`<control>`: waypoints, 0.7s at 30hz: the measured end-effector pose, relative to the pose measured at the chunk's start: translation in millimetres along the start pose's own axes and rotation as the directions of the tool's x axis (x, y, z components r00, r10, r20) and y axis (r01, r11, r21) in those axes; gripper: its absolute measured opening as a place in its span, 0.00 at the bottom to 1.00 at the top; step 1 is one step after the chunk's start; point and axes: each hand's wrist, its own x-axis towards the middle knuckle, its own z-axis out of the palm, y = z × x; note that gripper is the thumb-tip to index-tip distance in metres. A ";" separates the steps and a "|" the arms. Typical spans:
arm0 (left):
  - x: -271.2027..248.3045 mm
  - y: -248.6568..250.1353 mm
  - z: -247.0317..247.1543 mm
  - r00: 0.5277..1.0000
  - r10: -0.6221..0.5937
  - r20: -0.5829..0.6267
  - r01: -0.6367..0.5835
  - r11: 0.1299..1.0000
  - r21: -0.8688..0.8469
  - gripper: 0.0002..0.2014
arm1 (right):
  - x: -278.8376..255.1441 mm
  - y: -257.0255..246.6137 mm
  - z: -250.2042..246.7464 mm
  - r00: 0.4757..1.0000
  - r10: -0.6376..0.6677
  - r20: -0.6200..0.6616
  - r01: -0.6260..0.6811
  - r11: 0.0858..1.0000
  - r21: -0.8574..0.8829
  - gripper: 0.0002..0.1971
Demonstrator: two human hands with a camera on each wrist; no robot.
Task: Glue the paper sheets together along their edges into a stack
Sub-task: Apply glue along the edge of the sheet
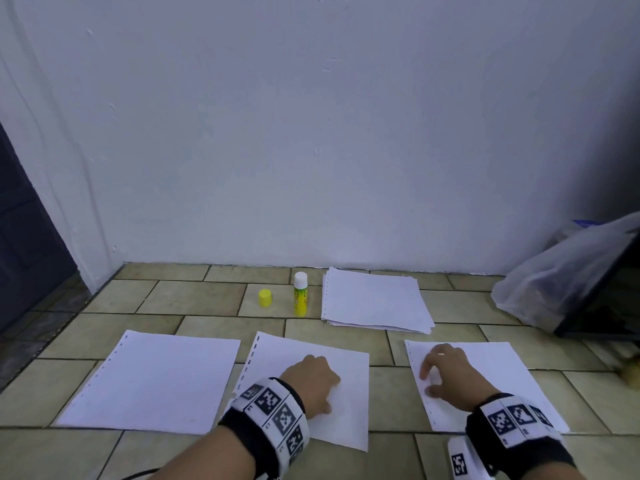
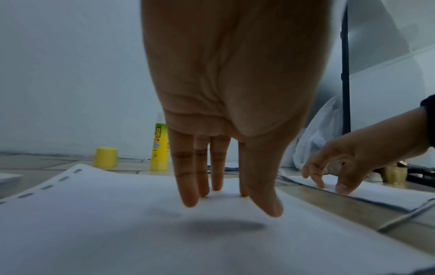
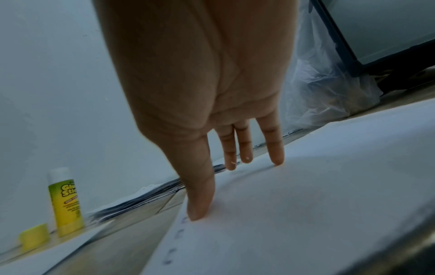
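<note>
left hand (image 1: 313, 379): fingers straight, pointing down | right hand (image 1: 446, 374): fingers spread, extended

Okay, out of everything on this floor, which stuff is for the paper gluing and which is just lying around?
For the job:
- glue stick, uncapped
- yellow cap
- left sheet
- middle sheet, under the left hand
- right sheet, under the right hand
- paper pile

Lying about:
- plastic bag
- dark frame

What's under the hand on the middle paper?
The left hand hovers over the middle sheet, casting a shadow. Below is only white paper; what the sheet covers cannot be seen.
</note>
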 end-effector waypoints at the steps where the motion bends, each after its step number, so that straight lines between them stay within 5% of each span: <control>1: 0.3 -4.2 2.2 1.000 0.020 -0.014 -0.020 1.000 0.015 0.29 | -0.2 -1.0 -0.6 1.000 0.007 -0.017 -0.007 1.000 0.008 0.11; 10: -2.3 -24.0 7.4 0.999 0.031 -0.038 -0.033 0.998 -0.050 0.39 | 6.0 -20.5 -18.6 0.998 -0.002 -0.065 0.001 1.000 -0.020 0.07; 14: -1.7 -28.9 7.4 0.996 0.074 0.052 -0.075 0.997 0.014 0.42 | 30.3 -64.8 -27.6 0.981 -0.052 -0.186 0.093 0.971 0.221 0.02; 21: 8.8 -24.7 16.8 0.992 0.039 0.122 -0.050 0.995 0.088 0.42 | 99.6 -135.1 -23.8 0.977 -0.056 -0.204 0.139 0.898 0.417 0.18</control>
